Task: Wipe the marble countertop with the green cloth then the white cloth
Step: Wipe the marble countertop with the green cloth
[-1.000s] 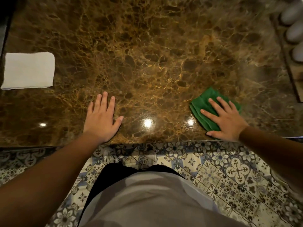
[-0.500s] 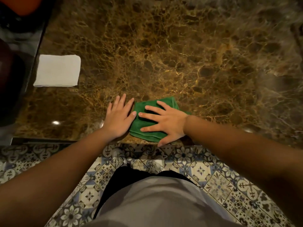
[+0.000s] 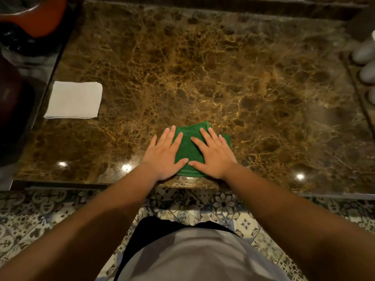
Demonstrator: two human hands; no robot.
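Both hands are lying flat and open on the green cloth (image 3: 190,151), pressing it down. The left hand (image 3: 164,157) is resting on the cloth's left side, with part of the palm and the outer fingers on the bare stone. The right hand (image 3: 213,155) is covering the right side. No fingers are curling around the cloth; they are only pushing on it. The thumbs are almost touching in the middle.

The green cloth is sitting on the marble countertop (image 3: 203,78), very close to the front edge, right in front of the person. The white cloth (image 3: 74,100) is lying folded far off to the left, near the side edge, and nobody is touching it. It looks like the green wiping is going on now, and the white wiping is not yet begun.

What could go wrong? The cloth is so near the edge that a pull toward the body could be sliding it off onto the tiled floor (image 3: 40,209). The stone is shiny, so flat hands could slip. A big sweep to the right could be bumping the pale round things (image 3: 363,53) on the tray there.
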